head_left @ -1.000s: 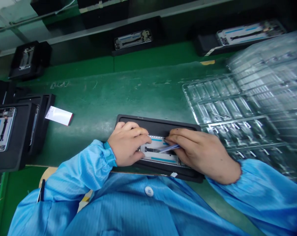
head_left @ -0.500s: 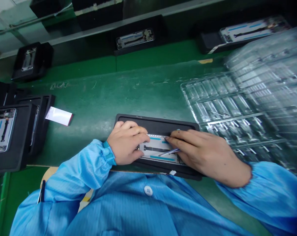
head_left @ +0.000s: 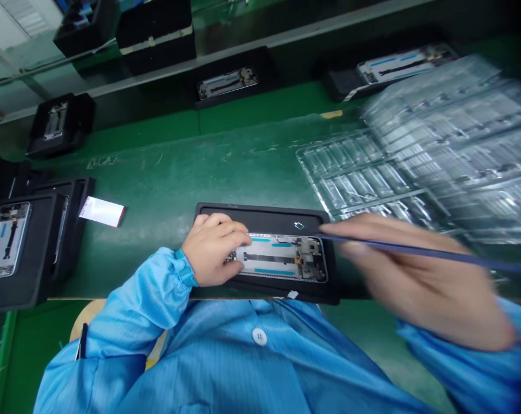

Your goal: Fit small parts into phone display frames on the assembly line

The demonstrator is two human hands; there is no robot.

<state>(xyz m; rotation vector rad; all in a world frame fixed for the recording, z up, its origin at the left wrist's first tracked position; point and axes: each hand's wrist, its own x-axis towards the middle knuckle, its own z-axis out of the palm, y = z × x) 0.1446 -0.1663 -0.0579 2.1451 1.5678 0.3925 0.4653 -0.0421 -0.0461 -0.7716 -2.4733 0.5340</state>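
Observation:
An opened phone body [head_left: 269, 256] with blue strips lies in a black foam tray [head_left: 269, 215] at the table's near edge. My left hand [head_left: 217, 250] rests over the phone's left end, thumb and fingers on its two long edges. To the right of the tray, my right hand [head_left: 416, 276], blurred, holds a thin dark blue stick-like tool [head_left: 398, 247], its tip by the tray's right side. A small outlined piece [head_left: 299, 226] lies on the foam above the phone.
Clear plastic trays [head_left: 355, 172] are piled at the right. Foam trays with phones stand at the left [head_left: 34, 247] and along the back [head_left: 238, 95]. A small white notepad [head_left: 102, 211] lies left of centre.
My right hand has moved right, off the phone, with the tool now pointing left across the tray's right edge. The phone's right end has come into view. My left hand stays on the phone.

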